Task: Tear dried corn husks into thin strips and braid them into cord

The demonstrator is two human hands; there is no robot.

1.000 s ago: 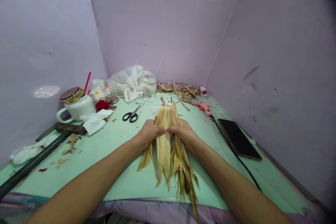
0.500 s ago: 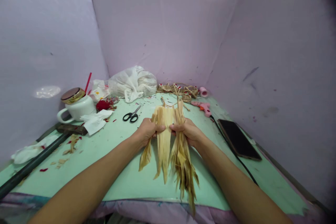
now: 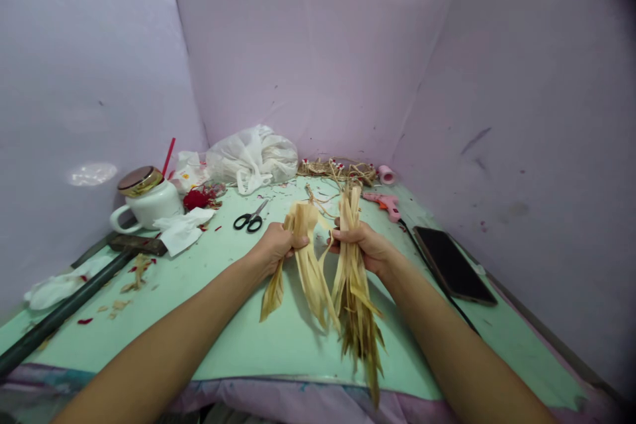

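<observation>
Hands [image 3: 279,244] [image 3: 366,243] grip husks [image 3: 358,308]; open tabletop [image 3: 278,352] toward front edge [image 3: 278,379]; phone [image 3: 454,265] rightward.

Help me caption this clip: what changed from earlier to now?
The right hand has moved rightward, away from the left hand, carrying the long bundle of yellow-brown dried husk strips in its grip. The broad, pale dried husk sheet in the left hand's grip was spread flat; now it looks bunched and narrower. Both hands keep hold. Unmoved: the black-handled metal scissors, pink plastic glue gun and black rectangular phone.
</observation>
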